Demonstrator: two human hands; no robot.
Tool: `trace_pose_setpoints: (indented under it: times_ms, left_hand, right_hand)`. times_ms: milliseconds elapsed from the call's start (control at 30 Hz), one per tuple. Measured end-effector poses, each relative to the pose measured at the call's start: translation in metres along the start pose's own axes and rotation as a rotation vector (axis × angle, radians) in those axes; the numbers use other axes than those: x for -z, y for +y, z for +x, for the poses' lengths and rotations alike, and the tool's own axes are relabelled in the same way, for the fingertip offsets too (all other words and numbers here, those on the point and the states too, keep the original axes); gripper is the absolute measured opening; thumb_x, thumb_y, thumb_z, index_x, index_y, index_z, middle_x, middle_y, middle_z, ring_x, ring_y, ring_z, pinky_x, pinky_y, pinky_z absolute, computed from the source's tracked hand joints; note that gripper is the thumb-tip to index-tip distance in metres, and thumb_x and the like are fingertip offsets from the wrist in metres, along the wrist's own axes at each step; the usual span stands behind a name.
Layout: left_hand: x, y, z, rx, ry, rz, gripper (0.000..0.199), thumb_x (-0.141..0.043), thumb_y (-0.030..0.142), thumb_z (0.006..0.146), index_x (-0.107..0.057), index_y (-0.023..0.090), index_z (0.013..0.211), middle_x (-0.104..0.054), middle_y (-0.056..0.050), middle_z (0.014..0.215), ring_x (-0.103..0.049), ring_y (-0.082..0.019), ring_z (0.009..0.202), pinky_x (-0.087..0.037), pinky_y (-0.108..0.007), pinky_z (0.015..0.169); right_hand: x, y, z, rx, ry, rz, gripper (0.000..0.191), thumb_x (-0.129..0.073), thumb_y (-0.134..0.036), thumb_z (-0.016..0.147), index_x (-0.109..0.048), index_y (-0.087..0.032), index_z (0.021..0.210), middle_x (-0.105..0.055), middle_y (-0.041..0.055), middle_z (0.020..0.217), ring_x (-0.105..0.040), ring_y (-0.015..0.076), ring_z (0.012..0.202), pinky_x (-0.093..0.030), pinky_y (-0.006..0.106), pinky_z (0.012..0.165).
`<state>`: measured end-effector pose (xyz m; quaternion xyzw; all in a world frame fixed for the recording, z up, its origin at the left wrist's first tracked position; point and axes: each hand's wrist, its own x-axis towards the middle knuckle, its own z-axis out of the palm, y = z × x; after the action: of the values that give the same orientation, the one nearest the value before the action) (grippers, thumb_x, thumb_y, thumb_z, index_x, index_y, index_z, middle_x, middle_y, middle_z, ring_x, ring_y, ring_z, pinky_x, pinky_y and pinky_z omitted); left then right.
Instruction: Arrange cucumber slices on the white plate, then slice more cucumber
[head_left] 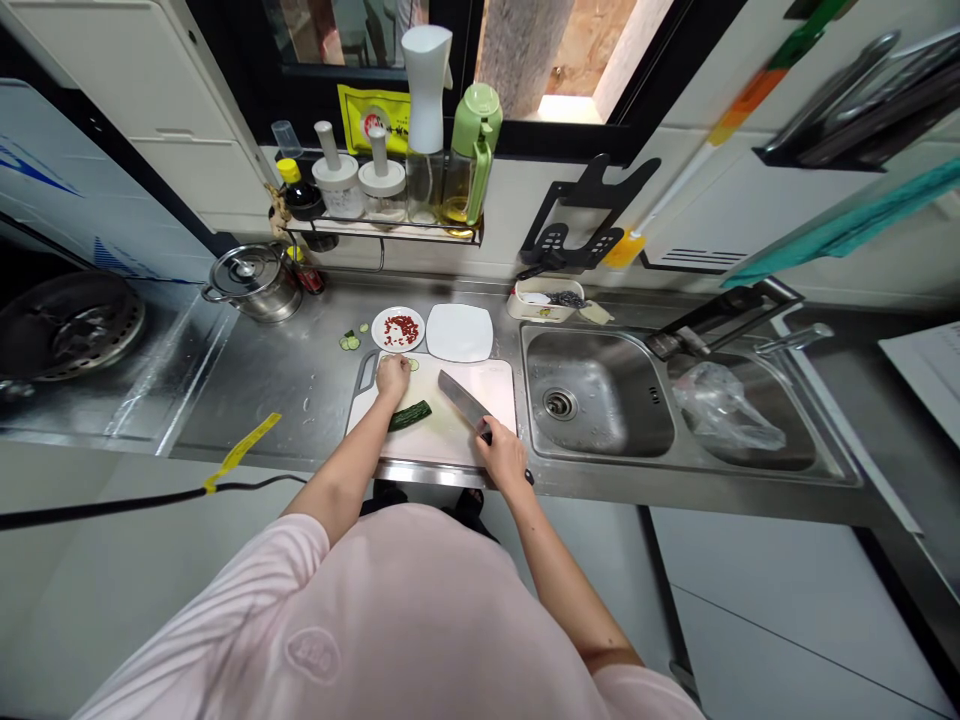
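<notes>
My right hand [504, 458] grips the black handle of a kitchen knife [461, 397], its broad blade pointing up and left over the white cutting board [457, 445]. At the board's upper left, my left hand [393, 380] has its fingers curled together. A pale cucumber slice [413, 365] lies right beside those fingertips; whatever they hold is hidden. Below the left hand, a dark green piece of cucumber [409, 415] rests on the board, apart from the blade. Several cucumber pieces [349, 342] lie on the steel counter to the left.
Behind the board stand a plate of chopped red pieces [400, 330] and a white square plate [459, 332]. A lidded pot [255, 282] is at the back left. The sink [600, 395] adjoins on the right, with a plastic bag [727, 405] in its second basin. A seasoning rack [390, 228] hangs above.
</notes>
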<state>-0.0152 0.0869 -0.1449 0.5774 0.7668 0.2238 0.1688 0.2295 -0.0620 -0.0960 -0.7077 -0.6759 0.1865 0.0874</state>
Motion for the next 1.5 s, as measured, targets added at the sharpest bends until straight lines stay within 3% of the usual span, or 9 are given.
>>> trace_pose_setpoints:
  times_ms: [200,433,733,1167,1500]
  left_hand:
    - [0.007,-0.009,-0.009,-0.039,0.035,-0.12,0.019,-0.054,0.025,0.079,-0.068,0.019,0.088,-0.067,-0.005,0.082,-0.059,-0.018,0.08,-0.043,-0.029,0.076]
    - [0.018,-0.015,-0.045,-0.077,0.048,-0.214,0.019,-0.057,0.03,0.079,-0.067,0.019,0.091,-0.066,-0.004,0.079,-0.06,-0.018,0.076,-0.044,-0.028,0.073]
    - [0.029,-0.018,-0.082,-0.246,0.051,-0.188,0.016,-0.057,0.03,0.083,-0.067,0.02,0.09,-0.066,-0.005,0.084,-0.058,-0.018,0.082,-0.044,-0.031,0.078]
    - [0.033,-0.019,-0.097,-0.344,-0.003,-0.137,0.016,-0.055,0.031,0.086,-0.068,0.021,0.089,-0.066,-0.005,0.091,-0.058,-0.019,0.089,-0.044,-0.031,0.082]
    - [0.028,-0.016,-0.099,-0.466,-0.069,-0.097,0.019,-0.055,0.032,0.087,-0.071,0.024,0.092,-0.065,-0.004,0.091,-0.057,-0.018,0.091,-0.044,-0.03,0.085]
  right_hand:
    - [-0.001,-0.001,0.001,-0.001,0.015,0.019,0.032,-0.05,-0.024,0.081,-0.058,-0.024,0.112,-0.065,0.0027,0.096,-0.055,0.0177,0.083,-0.031,0.025,0.065]
    - [0.001,-0.007,0.002,0.005,-0.006,0.028,0.033,-0.05,-0.025,0.082,-0.057,-0.024,0.114,-0.065,0.0027,0.097,-0.056,0.0173,0.084,-0.033,0.024,0.066]
    - [0.005,-0.021,0.005,0.018,-0.028,0.06,0.029,-0.047,-0.031,0.087,-0.058,-0.025,0.113,-0.067,0.0027,0.098,-0.06,0.0171,0.086,-0.035,0.024,0.07]
    - [0.013,-0.041,0.007,0.028,-0.139,-0.005,0.036,-0.039,-0.033,0.092,-0.053,-0.024,0.124,-0.07,0.005,0.093,-0.062,0.0191,0.086,-0.035,0.025,0.07]
    - [0.013,-0.054,0.008,0.066,-0.317,-0.156,0.03,-0.031,-0.031,0.096,-0.056,-0.02,0.108,-0.067,0.0095,0.094,-0.063,0.0205,0.085,-0.036,0.026,0.067]
